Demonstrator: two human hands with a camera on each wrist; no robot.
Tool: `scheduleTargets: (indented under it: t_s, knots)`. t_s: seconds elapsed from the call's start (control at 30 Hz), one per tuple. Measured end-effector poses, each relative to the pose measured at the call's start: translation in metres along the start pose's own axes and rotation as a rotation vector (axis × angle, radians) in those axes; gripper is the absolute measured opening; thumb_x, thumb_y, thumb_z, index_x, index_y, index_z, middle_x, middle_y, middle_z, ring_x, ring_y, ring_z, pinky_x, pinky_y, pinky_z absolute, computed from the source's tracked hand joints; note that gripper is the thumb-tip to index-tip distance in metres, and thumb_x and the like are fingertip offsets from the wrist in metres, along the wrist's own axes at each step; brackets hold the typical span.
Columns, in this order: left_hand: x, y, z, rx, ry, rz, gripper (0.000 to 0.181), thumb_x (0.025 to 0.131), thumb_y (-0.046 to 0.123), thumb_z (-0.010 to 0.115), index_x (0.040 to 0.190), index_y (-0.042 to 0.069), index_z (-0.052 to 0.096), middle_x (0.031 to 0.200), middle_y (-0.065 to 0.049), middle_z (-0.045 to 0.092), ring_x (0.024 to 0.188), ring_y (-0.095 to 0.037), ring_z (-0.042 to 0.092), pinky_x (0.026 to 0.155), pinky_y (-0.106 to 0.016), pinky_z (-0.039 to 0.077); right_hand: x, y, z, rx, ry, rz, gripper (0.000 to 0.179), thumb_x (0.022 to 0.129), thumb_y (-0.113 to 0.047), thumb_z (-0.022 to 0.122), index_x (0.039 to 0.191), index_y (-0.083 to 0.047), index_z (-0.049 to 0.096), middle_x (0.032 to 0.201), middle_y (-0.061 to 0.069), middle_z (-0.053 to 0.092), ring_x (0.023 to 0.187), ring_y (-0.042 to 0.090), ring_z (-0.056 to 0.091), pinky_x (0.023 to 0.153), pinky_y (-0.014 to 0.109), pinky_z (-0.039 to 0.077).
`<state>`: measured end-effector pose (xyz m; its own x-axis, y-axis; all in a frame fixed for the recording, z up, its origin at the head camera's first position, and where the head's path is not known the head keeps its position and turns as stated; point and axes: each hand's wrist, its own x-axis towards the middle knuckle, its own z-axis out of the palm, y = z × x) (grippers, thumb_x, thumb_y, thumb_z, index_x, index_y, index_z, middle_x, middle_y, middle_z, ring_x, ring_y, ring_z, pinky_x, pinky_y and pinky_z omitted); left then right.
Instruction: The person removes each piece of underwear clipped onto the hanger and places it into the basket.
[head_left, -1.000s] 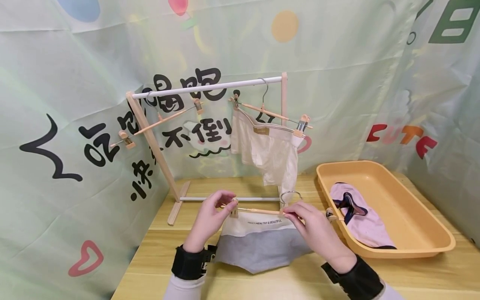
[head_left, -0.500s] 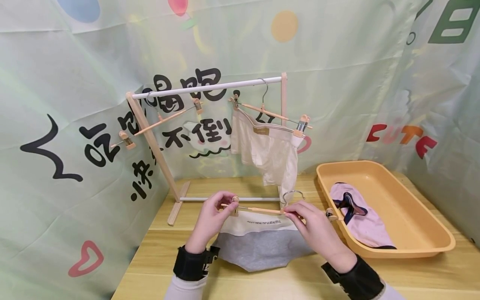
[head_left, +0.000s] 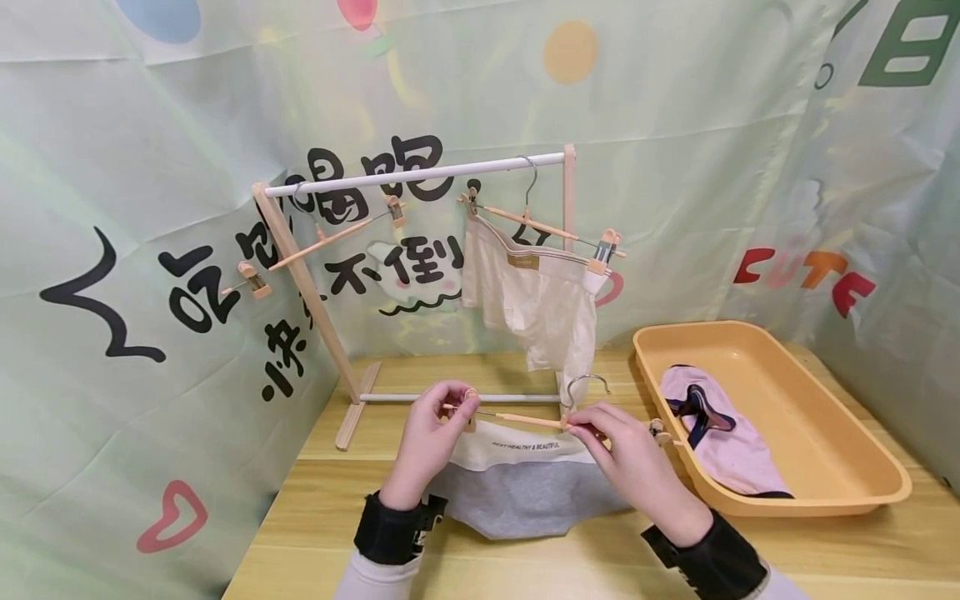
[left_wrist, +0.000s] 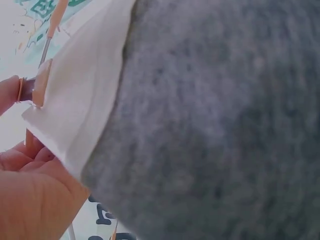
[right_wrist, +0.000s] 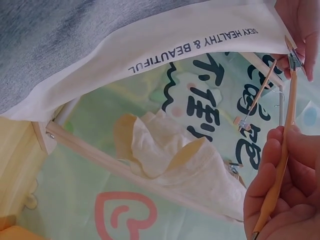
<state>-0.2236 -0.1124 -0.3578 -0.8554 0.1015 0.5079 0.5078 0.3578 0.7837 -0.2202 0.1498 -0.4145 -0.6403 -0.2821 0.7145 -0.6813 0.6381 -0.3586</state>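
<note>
Wood-grained tabletop, hands on hanger

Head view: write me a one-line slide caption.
Hands hold a hanger with gray-and-white underwear at one end; white shorts hang on a rack behind, an orange tray to the right.

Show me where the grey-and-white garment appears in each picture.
Head: garment at lower middle, below the held hanger.
Left wrist: garment covers the middle and right.
Right wrist: garment across the top, from the left edge.
Shared landmark: the held hanger, in all three views.
</note>
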Motion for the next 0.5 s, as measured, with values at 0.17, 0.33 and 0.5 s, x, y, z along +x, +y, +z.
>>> scheduleTargets:
  t_s: [0.17,0.33,0.5]
  knots:
    - [-0.0013,0.0021,0.0020,0.042,0.007,0.055,0.008,0.090,0.005,0.062,0.092,-0.002,0.063,0.085,-0.016,0.061,0.076,-0.021,0.055,0.066,-0.035,0.050,0.0000,-0.0014,-0.0007,0.003,-0.014,0.009,0.012,0.089,-0.016,0.065,0.100,-0.019,0.068,0.097,-0.007,0.066,0.084,0.002,0.057,0.063,0.027,0.054]
    - [-0.0027,0.0034,0.0033,0.088,0.016,0.110,0.006,0.090,0.003,0.060,0.091,-0.003,0.061,0.083,-0.014,0.059,0.075,-0.020,0.054,0.064,-0.037,0.051,0.0001,-0.0015,-0.0006,-0.003,-0.015,0.004,0.012,0.089,-0.016,0.065,0.100,-0.020,0.068,0.097,-0.007,0.066,0.084,0.002,0.057,0.062,0.029,0.053]
    - [-0.0030,0.0033,0.0036,0.106,0.024,0.127,0.005,0.090,0.002,0.060,0.091,-0.003,0.062,0.083,-0.013,0.059,0.076,-0.021,0.054,0.064,-0.037,0.050,0.0001,-0.0016,-0.0003,0.000,-0.019,0.001,0.012,0.089,-0.015,0.065,0.100,-0.019,0.068,0.097,-0.006,0.065,0.084,0.003,0.057,0.062,0.031,0.054]
